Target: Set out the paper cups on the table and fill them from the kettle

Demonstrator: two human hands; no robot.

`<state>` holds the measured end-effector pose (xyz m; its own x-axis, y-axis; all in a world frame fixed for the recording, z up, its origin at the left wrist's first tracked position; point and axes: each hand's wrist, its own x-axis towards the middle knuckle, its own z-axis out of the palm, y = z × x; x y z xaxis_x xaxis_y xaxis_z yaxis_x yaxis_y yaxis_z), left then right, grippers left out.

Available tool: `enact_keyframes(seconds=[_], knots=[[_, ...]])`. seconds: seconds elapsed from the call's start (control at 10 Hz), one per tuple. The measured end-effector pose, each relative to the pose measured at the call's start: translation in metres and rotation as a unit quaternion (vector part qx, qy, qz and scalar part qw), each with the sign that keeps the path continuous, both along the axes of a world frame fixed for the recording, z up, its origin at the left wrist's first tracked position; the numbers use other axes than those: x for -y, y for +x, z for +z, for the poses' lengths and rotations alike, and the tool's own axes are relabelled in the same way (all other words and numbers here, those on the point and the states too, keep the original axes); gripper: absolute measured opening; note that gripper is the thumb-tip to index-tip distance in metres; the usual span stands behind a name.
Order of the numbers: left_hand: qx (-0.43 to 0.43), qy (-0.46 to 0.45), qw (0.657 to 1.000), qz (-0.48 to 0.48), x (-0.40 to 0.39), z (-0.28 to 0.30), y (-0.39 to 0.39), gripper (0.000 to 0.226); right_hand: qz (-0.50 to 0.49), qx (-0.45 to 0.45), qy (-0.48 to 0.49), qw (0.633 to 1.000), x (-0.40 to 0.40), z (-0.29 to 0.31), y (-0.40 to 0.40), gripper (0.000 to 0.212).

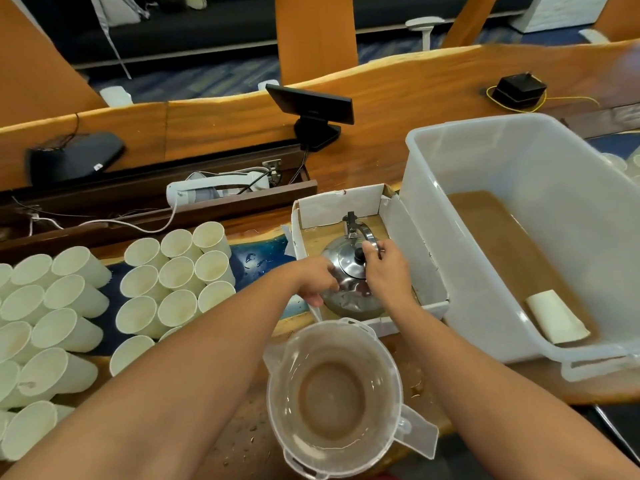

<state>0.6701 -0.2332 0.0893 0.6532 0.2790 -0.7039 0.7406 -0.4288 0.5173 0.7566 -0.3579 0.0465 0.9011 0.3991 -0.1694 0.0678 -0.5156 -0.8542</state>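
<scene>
The person is reaching both hands into a shallow cardboard box (408,220) where the steel kettle (349,282) is sitting upright. The right hand (386,271) is hanging over the top of the kettle, its fingers (370,249) curling at the black lid knob and the arched handle; whether they are pinching the knob or gripping the handle cannot be told. The left hand (313,280) is resting against the kettle's left flank, fingers bent round the curve of the body and steadying it.

The kettle is lying directly under the right fingers and just to the right of the left fingers, so both hands are already touching it. Its handle is running away from the person, from the knob toward the far wall of the box, in line with the right forearm.

The paper cups (180,271) are standing well to the left of the left fingers, clustered mouth-up on the table (398,98). A clear jug (334,393) holding brownish water is sitting nearer than both wrists. A big clear tub (519,216) is standing to the right of the right fingers, with 1 paper cup on its side inside.

Judging from this, the coming move is a lift straight up, then leftward to the cups.
</scene>
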Motion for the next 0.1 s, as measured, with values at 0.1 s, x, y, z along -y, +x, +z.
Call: enact_keyframes(seconds=[0.1], knots=[[0.026, -0.002, 1.000, 0.017, -0.0024, 0.0001, -0.0059, 0.042, 0.012, -0.015, -0.008, 1.000, 0.0013, 0.0136, 0.0010, 0.026]])
